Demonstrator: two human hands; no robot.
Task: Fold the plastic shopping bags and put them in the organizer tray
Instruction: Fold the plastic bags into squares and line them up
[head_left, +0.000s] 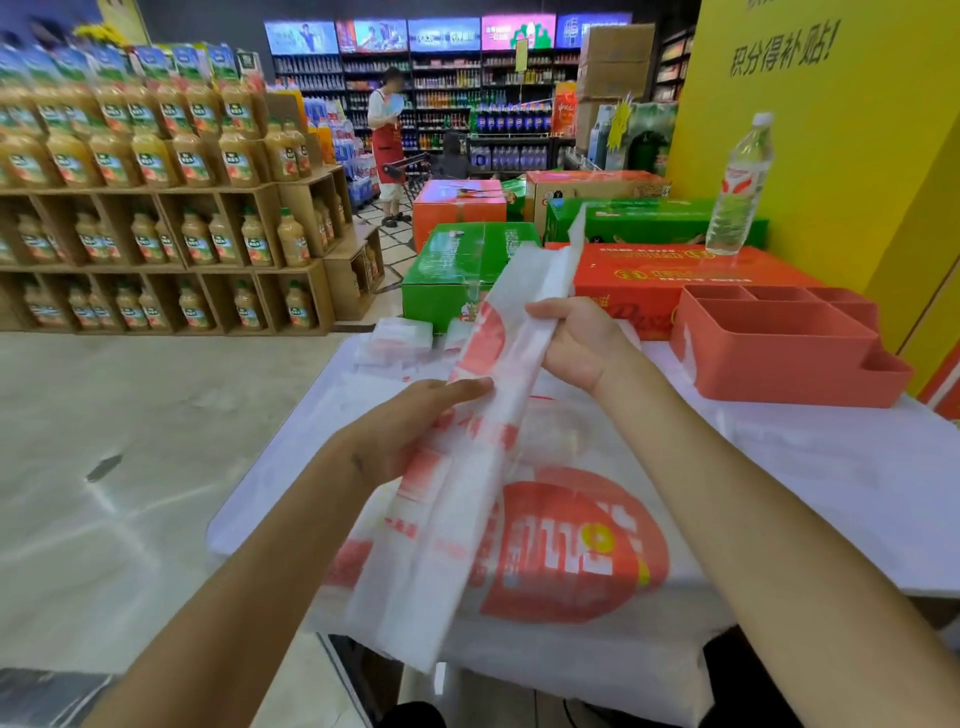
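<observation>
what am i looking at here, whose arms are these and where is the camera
This is one picture from a camera worn on a person's head, looking forward and down, so the arms are the wearer's own. No robot is involved. The left hand and right hand both grip a white and red plastic shopping bag, folded into a long strip and lifted off the white table. Another flat bag lies underneath, and small folded bags sit at the far edge. The red organizer tray stands to the right, near a water bottle. Behind is a supermarket.
</observation>
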